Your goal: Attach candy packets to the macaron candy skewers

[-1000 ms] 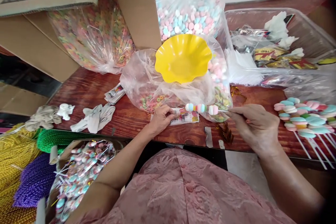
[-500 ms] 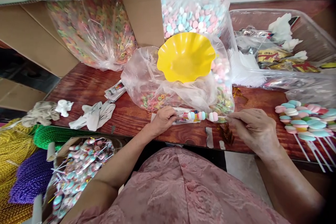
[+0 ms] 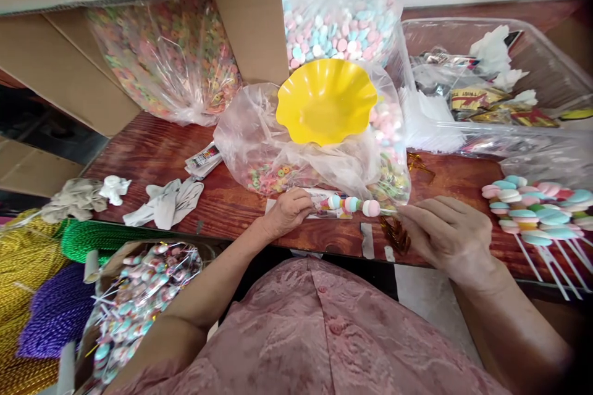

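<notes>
A thin stick threaded with pastel candy discs (image 3: 354,205) lies level above the wooden table (image 3: 162,154), between my two hands. My right hand (image 3: 445,229) pinches the bare end of the stick on the right. My left hand (image 3: 288,211) is closed at the stick's left tip, its fingers pressed against the outermost candy. Just behind them is a clear bag of ring-shaped candies (image 3: 278,163) with a yellow wavy-edged bowl (image 3: 325,100) resting on top.
Finished candy sticks (image 3: 537,213) lie at the right. A big bag of pastel discs (image 3: 340,18), a bag of coloured rings (image 3: 171,55) in a cardboard box and a clear tray of wrappers (image 3: 491,83) stand behind. White gloves (image 3: 164,203) lie left; wrapped sticks (image 3: 139,296) below.
My left hand has closed in on the stick's left end and pushed the candies along it. Both hands and the stick have sunk slightly toward the table.
</notes>
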`<act>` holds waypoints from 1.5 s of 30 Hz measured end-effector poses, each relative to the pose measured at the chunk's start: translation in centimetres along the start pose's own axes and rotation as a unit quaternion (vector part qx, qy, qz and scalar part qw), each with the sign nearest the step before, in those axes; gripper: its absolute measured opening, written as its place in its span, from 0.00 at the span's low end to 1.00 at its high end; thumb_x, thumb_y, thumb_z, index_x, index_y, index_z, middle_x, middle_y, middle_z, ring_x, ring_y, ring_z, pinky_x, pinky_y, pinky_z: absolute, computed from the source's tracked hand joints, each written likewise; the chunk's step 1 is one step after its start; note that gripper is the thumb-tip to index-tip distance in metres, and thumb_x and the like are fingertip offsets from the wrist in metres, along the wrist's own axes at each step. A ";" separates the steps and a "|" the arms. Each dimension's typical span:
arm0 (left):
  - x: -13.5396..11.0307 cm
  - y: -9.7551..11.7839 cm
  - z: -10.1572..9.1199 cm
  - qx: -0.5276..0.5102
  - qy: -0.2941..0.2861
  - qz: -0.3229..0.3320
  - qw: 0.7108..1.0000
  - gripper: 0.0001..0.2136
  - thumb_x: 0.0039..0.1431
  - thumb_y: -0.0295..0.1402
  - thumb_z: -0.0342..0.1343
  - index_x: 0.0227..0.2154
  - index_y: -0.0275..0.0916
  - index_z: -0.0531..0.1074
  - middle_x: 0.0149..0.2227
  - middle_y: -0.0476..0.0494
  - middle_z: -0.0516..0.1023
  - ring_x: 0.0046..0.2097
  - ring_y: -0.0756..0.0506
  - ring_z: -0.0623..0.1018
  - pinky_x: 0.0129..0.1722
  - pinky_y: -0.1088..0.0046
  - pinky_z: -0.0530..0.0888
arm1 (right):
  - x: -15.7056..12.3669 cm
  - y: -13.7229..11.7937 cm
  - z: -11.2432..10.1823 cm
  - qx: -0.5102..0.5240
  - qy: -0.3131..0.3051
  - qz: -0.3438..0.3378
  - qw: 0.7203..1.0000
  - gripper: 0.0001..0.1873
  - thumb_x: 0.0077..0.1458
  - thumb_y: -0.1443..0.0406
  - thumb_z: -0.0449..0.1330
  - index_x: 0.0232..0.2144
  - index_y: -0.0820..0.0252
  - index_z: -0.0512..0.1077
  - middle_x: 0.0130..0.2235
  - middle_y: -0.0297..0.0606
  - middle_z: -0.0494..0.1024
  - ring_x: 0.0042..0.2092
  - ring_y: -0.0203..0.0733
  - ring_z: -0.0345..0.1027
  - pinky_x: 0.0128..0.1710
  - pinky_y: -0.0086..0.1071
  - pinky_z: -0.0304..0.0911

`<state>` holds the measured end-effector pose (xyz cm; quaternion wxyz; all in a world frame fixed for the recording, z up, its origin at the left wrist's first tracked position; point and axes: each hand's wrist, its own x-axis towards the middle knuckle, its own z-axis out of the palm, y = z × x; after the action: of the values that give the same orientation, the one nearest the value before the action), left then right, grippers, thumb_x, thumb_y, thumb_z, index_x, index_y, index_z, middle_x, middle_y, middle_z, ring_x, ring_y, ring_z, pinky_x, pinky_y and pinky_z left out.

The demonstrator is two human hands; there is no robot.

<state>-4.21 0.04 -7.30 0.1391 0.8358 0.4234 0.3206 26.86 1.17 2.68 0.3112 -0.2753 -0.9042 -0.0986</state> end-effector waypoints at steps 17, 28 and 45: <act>0.5 0.2 -0.2 -0.066 0.034 -0.052 0.996 0.09 0.62 0.34 0.58 0.27 0.37 0.71 0.28 0.47 0.73 0.32 0.50 0.71 0.35 0.74 0.68 | -4.9 -2.6 1.5 -0.071 0.081 0.090 0.990 0.08 0.52 0.71 0.66 0.36 0.58 0.74 0.28 0.35 0.78 0.28 0.38 0.70 0.31 0.33 0.63; 0.3 -0.2 0.1 -0.008 0.038 0.017 0.999 0.09 0.65 0.34 0.54 0.31 0.37 0.75 0.31 0.43 0.76 0.36 0.48 0.74 0.38 0.72 0.72 | -4.8 -2.6 2.1 -0.060 0.058 0.017 0.996 0.15 0.48 0.74 0.68 0.39 0.61 0.72 0.29 0.36 0.78 0.29 0.38 0.66 0.30 0.33 0.62; 0.1 0.0 0.2 -0.018 0.043 -0.002 0.999 0.05 0.63 0.32 0.55 0.36 0.37 0.74 0.35 0.43 0.77 0.39 0.46 0.75 0.40 0.69 0.72 | -1.9 -2.6 4.3 -0.004 0.064 0.032 0.997 0.12 0.53 0.74 0.64 0.40 0.60 0.71 0.31 0.37 0.78 0.29 0.37 0.66 0.31 0.32 0.64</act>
<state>-4.05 0.09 -7.40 0.1364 0.8181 0.4245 0.3632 24.44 -0.31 -1.92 0.3700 -0.2983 -0.8730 -0.1097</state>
